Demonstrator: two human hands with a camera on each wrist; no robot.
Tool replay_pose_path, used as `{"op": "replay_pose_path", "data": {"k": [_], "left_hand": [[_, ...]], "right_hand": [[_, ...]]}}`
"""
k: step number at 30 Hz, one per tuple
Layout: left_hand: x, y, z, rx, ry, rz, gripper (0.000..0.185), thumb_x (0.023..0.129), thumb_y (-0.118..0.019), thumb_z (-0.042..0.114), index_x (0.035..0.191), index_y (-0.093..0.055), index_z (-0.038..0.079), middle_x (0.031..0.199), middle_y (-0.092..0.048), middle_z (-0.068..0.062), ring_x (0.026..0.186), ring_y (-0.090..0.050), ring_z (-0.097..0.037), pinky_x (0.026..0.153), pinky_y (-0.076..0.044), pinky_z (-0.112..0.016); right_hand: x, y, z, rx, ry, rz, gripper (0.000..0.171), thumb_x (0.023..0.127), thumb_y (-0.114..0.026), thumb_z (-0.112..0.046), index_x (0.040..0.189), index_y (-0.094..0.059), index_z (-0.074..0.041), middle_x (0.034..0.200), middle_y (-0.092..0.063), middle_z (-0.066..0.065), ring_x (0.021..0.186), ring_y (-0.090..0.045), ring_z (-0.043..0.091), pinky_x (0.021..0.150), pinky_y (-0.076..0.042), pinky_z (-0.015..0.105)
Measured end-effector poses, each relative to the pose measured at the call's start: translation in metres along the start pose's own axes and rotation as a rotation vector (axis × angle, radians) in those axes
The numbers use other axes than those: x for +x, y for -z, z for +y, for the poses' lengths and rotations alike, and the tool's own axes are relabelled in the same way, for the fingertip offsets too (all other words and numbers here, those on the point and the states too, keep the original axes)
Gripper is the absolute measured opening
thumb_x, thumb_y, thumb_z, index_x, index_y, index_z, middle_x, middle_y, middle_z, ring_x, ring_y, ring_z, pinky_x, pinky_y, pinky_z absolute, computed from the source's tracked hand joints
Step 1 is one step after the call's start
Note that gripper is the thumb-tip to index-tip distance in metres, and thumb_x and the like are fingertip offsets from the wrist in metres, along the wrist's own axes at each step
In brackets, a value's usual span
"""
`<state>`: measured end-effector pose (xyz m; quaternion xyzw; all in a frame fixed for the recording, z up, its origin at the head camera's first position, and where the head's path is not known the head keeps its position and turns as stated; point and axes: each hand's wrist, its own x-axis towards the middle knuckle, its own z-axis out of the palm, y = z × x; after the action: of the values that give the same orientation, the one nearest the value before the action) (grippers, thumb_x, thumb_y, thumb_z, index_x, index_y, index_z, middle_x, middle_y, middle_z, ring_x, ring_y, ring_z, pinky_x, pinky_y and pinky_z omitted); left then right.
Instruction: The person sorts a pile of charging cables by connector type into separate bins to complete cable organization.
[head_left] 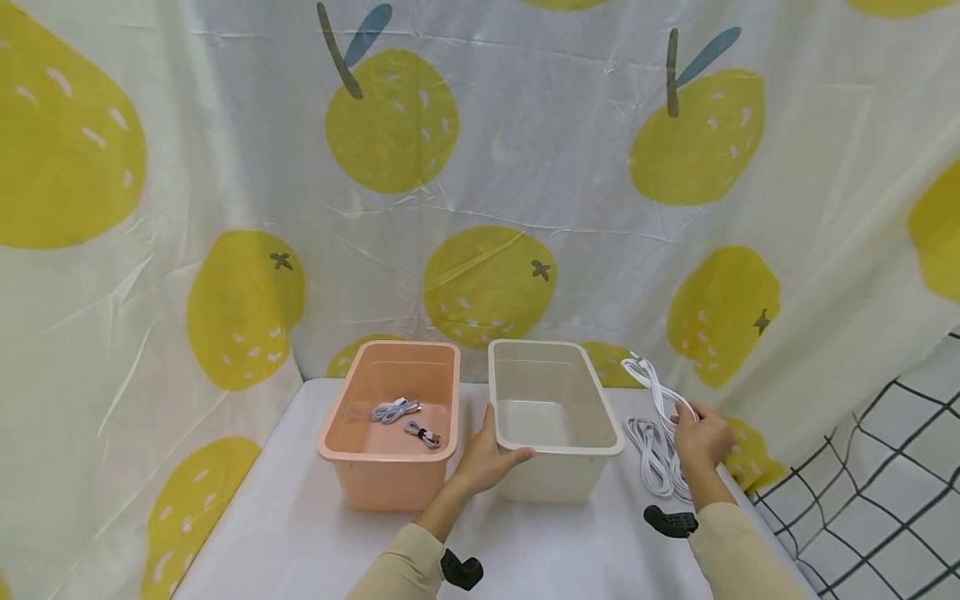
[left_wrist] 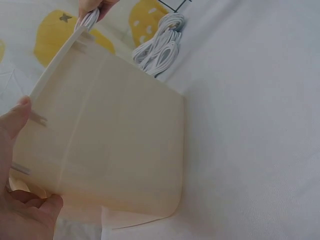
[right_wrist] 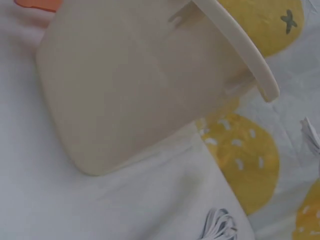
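- Standing at the far left of the white table (head_left: pixel 300 517), a pink bin (head_left: pixel 390 425) holds two small coiled grey cables: one (head_left: pixel 395 409) towards its back and another (head_left: pixel 423 434) nearer its front right corner.
- Just right of the pink bin, the left hand (head_left: pixel 487 462) grips the near left corner of the cream bin (head_left: pixel 555 417); its thumb lies over the rim and its fingers curl against the outer wall below. In the left wrist view the same hand (left_wrist: pixel 20 200) shows at the lower left edge, pressed to the bin's wall (left_wrist: pixel 115 140).
- The cream bin sits upright on the table, beside the pink one with a narrow gap between them, and its inside looks bare.
- Right of the cream bin, a bundle of white cable (head_left: pixel 654 454) lies on the table, near the bin's right wall but apart from it. It also shows in the left wrist view (left_wrist: pixel 160 47) and at the bottom of the right wrist view (right_wrist: pixel 220 226).
- Furthest right, the right hand (head_left: pixel 701 437) has its fingers closed round a loop of another white cable (head_left: pixel 660 392), lifted above the table, with the free end trailing back towards the fruit-print curtain (head_left: pixel 525 167).
- A black wire mesh (head_left: pixel 885 467) stands beyond the table's right edge.
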<state>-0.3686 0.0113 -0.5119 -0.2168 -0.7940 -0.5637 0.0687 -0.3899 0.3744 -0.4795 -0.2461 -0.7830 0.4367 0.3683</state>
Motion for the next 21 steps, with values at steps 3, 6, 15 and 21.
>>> {"op": "replay_pose_path", "data": {"k": [3, 6, 15, 21], "left_hand": [[0.001, 0.001, -0.001, 0.01, -0.004, -0.001, 0.11, 0.086, -0.086, 0.03, 0.162, -0.012, -0.002, 0.138, -0.055, -0.025, 0.118, -0.059, -0.035, 0.101, -0.045, -0.056], [0.001, 0.001, -0.001, 0.014, 0.002, -0.005, 0.108, 0.087, -0.086, 0.031, 0.162, -0.014, 0.001, 0.137, -0.056, -0.023, 0.116, -0.059, -0.034, 0.099, -0.046, -0.054], [0.001, -0.002, 0.0, 0.009, 0.004, -0.003, 0.107, 0.087, -0.086, 0.031, 0.162, -0.015, 0.001, 0.136, -0.057, -0.022, 0.117, -0.059, -0.033, 0.099, -0.046, -0.054], [0.0, 0.0, 0.0, 0.007, -0.004, 0.005, 0.108, 0.086, -0.086, 0.03, 0.162, -0.015, -0.001, 0.136, -0.057, -0.023, 0.116, -0.059, -0.035, 0.099, -0.046, -0.056]], "right_hand": [[0.001, -0.003, -0.008, -0.003, 0.023, 0.007, 0.029, 0.101, -0.067, -0.017, 0.122, -0.075, 0.0, 0.093, -0.075, 0.021, 0.049, -0.042, -0.021, 0.055, -0.037, 0.017], [0.001, -0.006, -0.017, -0.018, 0.055, 0.022, 0.027, 0.099, -0.068, -0.017, 0.118, -0.077, -0.001, 0.087, -0.076, 0.018, 0.057, -0.051, -0.011, 0.068, -0.039, 0.025], [-0.002, -0.012, -0.035, 0.048, 0.124, -0.019, 0.024, 0.096, -0.071, -0.011, 0.115, -0.078, 0.002, 0.077, -0.075, 0.015, 0.048, -0.043, -0.021, 0.05, -0.035, 0.014], [-0.009, -0.022, -0.047, 0.048, 0.15, -0.036, 0.023, 0.096, -0.072, -0.013, 0.114, -0.079, -0.001, 0.078, -0.076, 0.013, 0.056, -0.046, -0.018, 0.058, -0.036, 0.015]]}}
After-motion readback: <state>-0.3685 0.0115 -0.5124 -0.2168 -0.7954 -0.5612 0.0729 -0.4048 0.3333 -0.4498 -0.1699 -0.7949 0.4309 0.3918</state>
